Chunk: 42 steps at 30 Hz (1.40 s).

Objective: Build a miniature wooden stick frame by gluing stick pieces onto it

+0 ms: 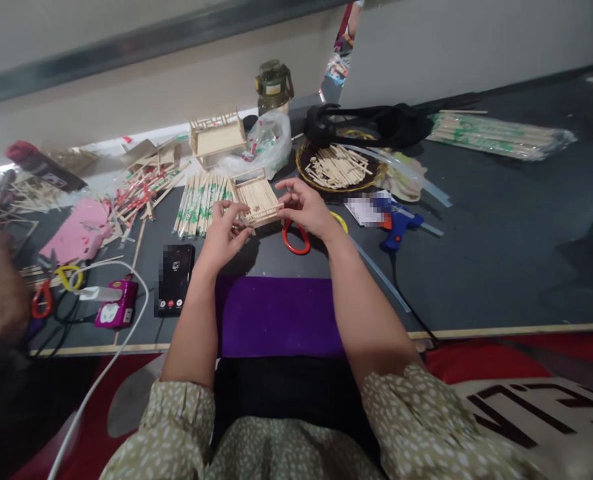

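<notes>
Both hands, left hand [225, 230] and right hand [303, 207], pinch a small stick tray [257, 199] above the worktop [476, 253]; too hard a squeeze could crack its glued joints.

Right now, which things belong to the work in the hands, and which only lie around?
In use: left hand, right hand, small stick box, wrapped chopsticks, tray of cut sticks.
Lying about: phone, blue glue gun, green flask, purple cloth.
</notes>
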Each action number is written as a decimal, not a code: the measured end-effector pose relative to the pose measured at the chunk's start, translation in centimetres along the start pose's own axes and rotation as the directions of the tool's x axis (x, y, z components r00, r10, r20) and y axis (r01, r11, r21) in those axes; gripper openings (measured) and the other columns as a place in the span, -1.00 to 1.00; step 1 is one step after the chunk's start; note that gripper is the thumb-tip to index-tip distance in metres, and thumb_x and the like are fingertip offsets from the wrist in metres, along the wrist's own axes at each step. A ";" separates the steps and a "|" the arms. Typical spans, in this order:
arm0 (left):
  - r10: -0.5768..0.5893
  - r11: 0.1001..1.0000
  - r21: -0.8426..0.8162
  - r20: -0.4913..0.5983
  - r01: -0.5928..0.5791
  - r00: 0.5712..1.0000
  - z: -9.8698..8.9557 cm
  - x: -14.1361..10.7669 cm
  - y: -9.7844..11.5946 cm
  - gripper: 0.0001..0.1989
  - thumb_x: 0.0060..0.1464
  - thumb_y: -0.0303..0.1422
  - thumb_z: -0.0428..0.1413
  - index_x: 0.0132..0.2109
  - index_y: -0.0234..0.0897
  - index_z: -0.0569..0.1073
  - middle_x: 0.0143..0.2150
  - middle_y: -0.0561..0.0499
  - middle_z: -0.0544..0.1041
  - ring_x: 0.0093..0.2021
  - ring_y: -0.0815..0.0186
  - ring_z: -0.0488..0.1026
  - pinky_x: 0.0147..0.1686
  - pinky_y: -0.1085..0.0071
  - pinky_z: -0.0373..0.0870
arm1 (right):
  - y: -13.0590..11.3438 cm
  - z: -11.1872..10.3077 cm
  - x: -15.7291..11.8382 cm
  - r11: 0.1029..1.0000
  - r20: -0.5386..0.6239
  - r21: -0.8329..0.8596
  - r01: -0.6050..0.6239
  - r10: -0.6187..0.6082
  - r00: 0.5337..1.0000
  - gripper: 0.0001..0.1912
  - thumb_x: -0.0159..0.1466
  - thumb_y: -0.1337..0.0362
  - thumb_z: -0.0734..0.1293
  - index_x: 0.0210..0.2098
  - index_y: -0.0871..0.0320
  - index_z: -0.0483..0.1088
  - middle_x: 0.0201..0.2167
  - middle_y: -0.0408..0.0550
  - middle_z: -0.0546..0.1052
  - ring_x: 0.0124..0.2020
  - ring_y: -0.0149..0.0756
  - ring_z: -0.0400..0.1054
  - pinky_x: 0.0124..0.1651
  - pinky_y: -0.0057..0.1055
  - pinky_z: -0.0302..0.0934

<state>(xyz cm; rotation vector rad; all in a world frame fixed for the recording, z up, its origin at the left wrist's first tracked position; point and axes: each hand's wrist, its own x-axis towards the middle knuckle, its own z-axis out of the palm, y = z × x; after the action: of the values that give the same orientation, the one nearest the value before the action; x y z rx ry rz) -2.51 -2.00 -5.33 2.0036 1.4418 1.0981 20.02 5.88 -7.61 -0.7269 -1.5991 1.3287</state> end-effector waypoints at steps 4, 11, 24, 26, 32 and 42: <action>0.010 0.999 0.050 -0.020 -0.009 1.000 0.4 0.1 0.0 -0.54 0.10 -0.54 0.19 0.13 -0.14 0.40 0.05 -0.05 0.26 -0.33 0.51 0.44 -0.34 0.50 0.54 | 0.0 0.0 0.0 1.000 0.000 0.007 -0.008 0.008 1.000 -0.47 0.02 0.35 0.46 -0.03 0.01 0.30 -0.41 -0.28 0.44 -0.41 -0.38 0.37 -0.32 -0.39 0.35; 0.018 0.994 0.110 -0.045 -0.013 0.999 0.9 -0.1 0.2 -0.58 0.12 -0.56 0.18 0.10 -0.14 0.40 0.06 -0.05 0.24 -0.31 0.49 0.43 -0.32 0.48 0.54 | 0.2 -0.4 0.1 0.999 0.028 -0.036 0.012 -0.011 1.000 -0.47 0.07 0.36 0.45 0.00 0.01 0.29 -0.38 -0.25 0.41 -0.35 -0.37 0.37 -0.28 -0.39 0.35; -0.006 0.973 0.229 -0.117 0.033 0.993 1.8 0.7 0.8 -0.78 0.07 -0.52 0.20 -0.13 -0.23 0.40 0.04 -0.10 0.28 -0.17 0.31 0.43 -0.22 0.37 0.50 | -0.1 -0.3 0.1 1.000 0.018 -0.028 0.004 -0.004 1.000 -0.47 0.05 0.35 0.45 0.00 0.02 0.29 -0.37 -0.24 0.42 -0.33 -0.34 0.38 -0.29 -0.40 0.34; -0.030 0.974 0.218 -0.130 0.058 0.991 1.9 0.7 0.9 -0.80 0.08 -0.51 0.19 -0.14 -0.23 0.41 0.05 -0.08 0.28 -0.27 0.40 0.41 -0.26 0.39 0.49 | -0.1 -0.3 0.1 0.999 0.018 -0.034 0.007 -0.006 1.000 -0.47 0.05 0.34 0.46 0.00 0.02 0.29 -0.37 -0.23 0.42 -0.32 -0.34 0.38 -0.28 -0.39 0.35; -0.053 0.969 0.232 -0.130 0.082 0.990 1.8 0.5 0.9 -0.76 0.09 -0.52 0.19 -0.09 -0.22 0.43 0.04 -0.04 0.27 -0.47 0.57 0.31 -0.29 0.40 0.50 | -0.2 -0.3 0.1 0.999 0.018 -0.051 0.013 -0.012 1.000 -0.47 0.05 0.32 0.45 -0.01 0.01 0.29 -0.36 -0.21 0.41 -0.29 -0.31 0.38 -0.27 -0.37 0.37; 0.140 0.930 0.359 -0.135 -0.083 0.981 0.7 0.7 1.6 -0.50 0.05 -0.42 0.28 0.13 -0.18 0.36 0.21 -0.20 0.24 0.11 0.07 0.41 -0.03 0.20 0.50 | -0.2 -0.3 0.1 1.000 0.023 -0.026 0.008 -0.007 1.000 -0.47 0.06 0.35 0.44 0.00 0.00 0.29 -0.38 -0.23 0.43 -0.36 -0.36 0.36 -0.31 -0.38 0.36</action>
<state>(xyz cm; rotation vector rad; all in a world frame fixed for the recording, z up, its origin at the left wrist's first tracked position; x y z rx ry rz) -0.88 -1.89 -4.33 2.3132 1.7268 1.1323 20.27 6.06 -7.42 -0.7233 -1.6388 1.3170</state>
